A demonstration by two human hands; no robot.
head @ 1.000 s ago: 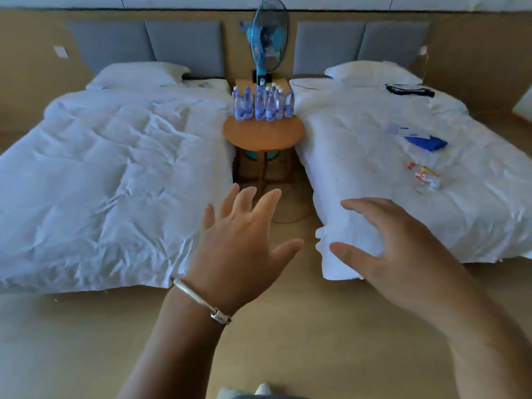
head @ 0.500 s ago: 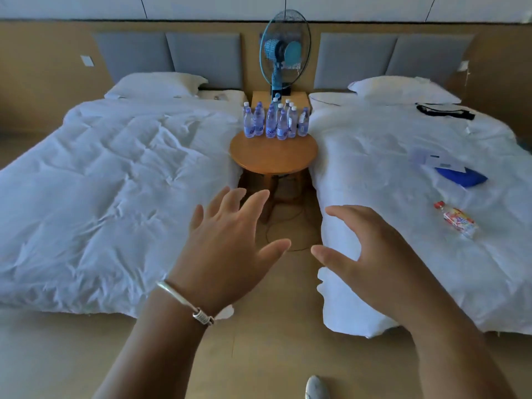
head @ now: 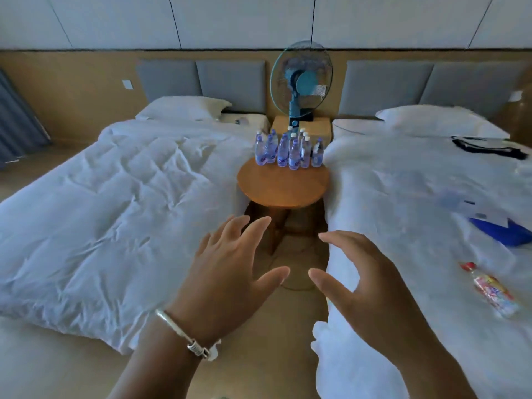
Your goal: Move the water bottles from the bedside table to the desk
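Observation:
Several small water bottles (head: 288, 151) with blue labels and white caps stand upright in a cluster at the back of a round wooden bedside table (head: 283, 187) between two beds. My left hand (head: 227, 272), with a silver bracelet on its wrist, is stretched forward with fingers spread and holds nothing. My right hand (head: 365, 283) reaches forward beside it, fingers loosely bent, also holding nothing. Both hands hover over the floor aisle, well short of the table. The desk is not in view.
White-covered beds flank the aisle, the left bed (head: 115, 211) and the right bed (head: 431, 226). A blue fan (head: 300, 82) stands on a cabinet behind the table. On the right bed lie a blue item (head: 501, 233), papers, a dark strap and a colourful bottle (head: 489, 289).
The view has moved closer to the table and the bottles look larger. Both hands stay raised and open, now nearer each other in the aisle.

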